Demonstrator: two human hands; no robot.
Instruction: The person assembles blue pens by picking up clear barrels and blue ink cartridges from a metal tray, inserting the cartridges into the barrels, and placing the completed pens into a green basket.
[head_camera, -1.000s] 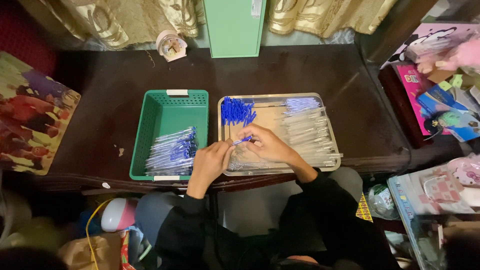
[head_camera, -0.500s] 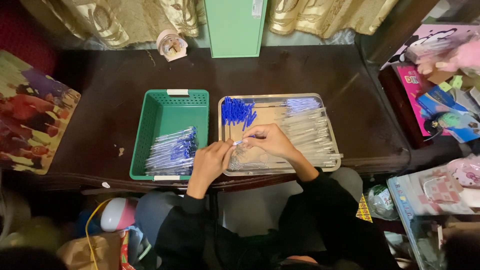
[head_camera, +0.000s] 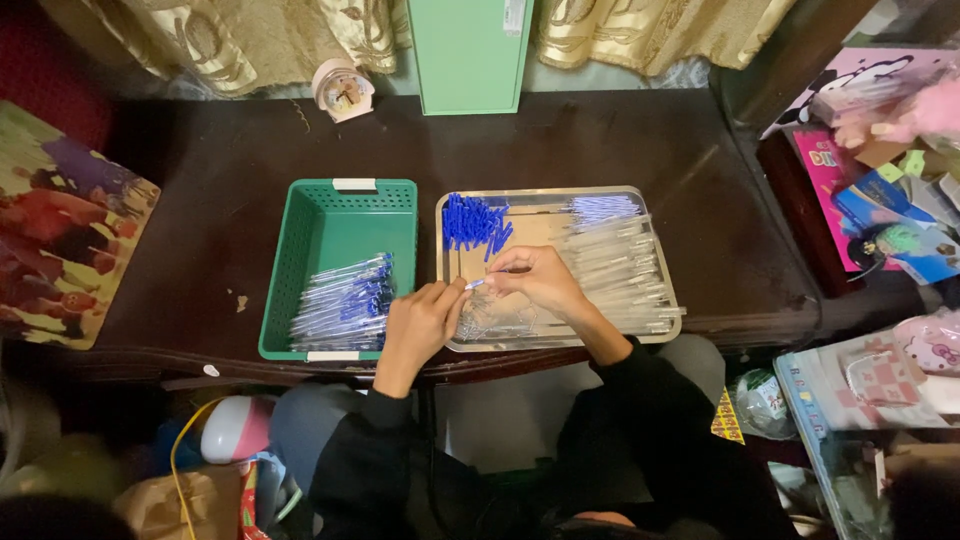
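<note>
While both hands (head_camera: 470, 300) pinch one pen (head_camera: 478, 283), they hover over the metal tray (head_camera: 560, 195).

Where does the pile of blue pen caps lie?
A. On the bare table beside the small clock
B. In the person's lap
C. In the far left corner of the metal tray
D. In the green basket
C: the blue caps lie heaped in the far left corner of the metal tray, beyond both hands.
</note>
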